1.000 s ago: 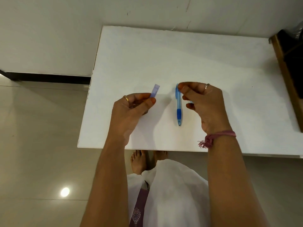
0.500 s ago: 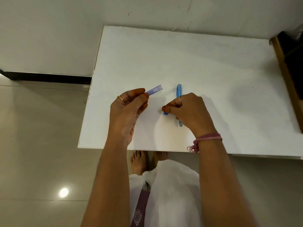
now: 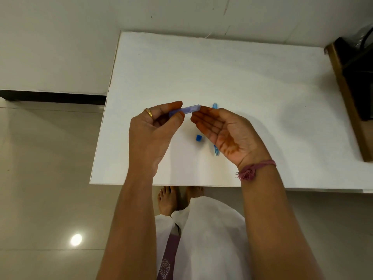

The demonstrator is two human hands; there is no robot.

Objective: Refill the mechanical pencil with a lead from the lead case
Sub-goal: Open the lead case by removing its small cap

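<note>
Hands meet above the near half of a white rectangular table (image 3: 242, 77), which stands against a pale wall. The left hand (image 3: 153, 134) pinches a slim, translucent violet-blue plastic lead case (image 3: 186, 110) between thumb and curled fingers, holding it almost level with its free end pointing toward the right side; a gold ring (image 3: 149, 112) sits on one finger of this hand. The right hand (image 3: 226, 132) is turned palm up, its fingers straight and close together, and holds nothing; its fingertips (image 3: 196, 118) lie right at the free end of the lead case, though whether they touch it cannot be told. A pink thread bracelet (image 3: 255, 169) with a frayed knot circles the right wrist. On the table under that open palm lies a light blue plastic mechanical pencil (image 3: 215, 106), lengthwise from far to near; only its far end and its tip toward the near edge show past the hand. A small, dark blue plastic cap (image 3: 198, 137) rests on the table just to the left of the pencil, apart from it and between the two hands. A brown wooden piece (image 3: 347, 102) runs beside the table's right edge. Below the near edge, bare feet (image 3: 167, 200) and white clothing (image 3: 212, 239) stand on a glossy tiled floor (image 3: 40, 178).
</note>
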